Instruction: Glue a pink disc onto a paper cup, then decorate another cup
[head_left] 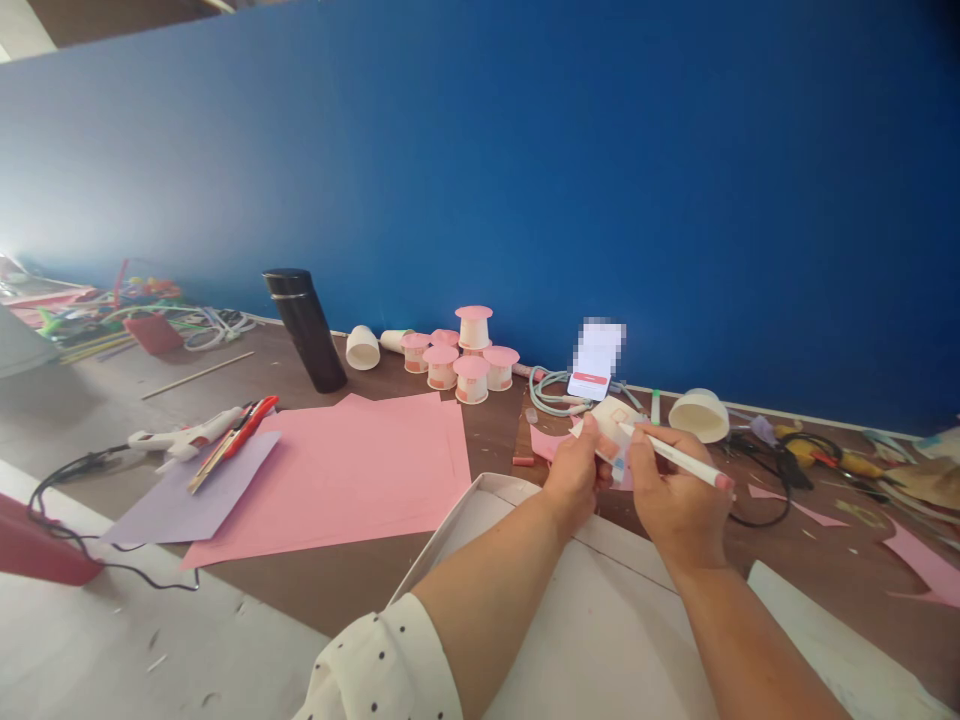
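My left hand (576, 474) is closed around a white paper cup (616, 412) that carries a small drawn square outline. In my right hand (686, 490) is a white marker pen (686, 458) with a pink end, its tip touching or very near the cup's side. Fingers hide much of the cup's lower part. To the left stands a group of small paper cups (472, 388) with pink paper discs on top, one raised above the others. Behind my hands a lit phone (596, 362) leans against the blue wall, beside a coiled pale cable (553, 392).
Pink paper sheets (360, 470) lie left, with a purple sheet (225, 500), a red cutter (238, 436) and a glue gun (187, 437) on top. A black bottle (306, 330) stands behind. Loose cups (699, 414), cables and pink scraps (926, 560) lie right. A white box (600, 610) is below my arms.
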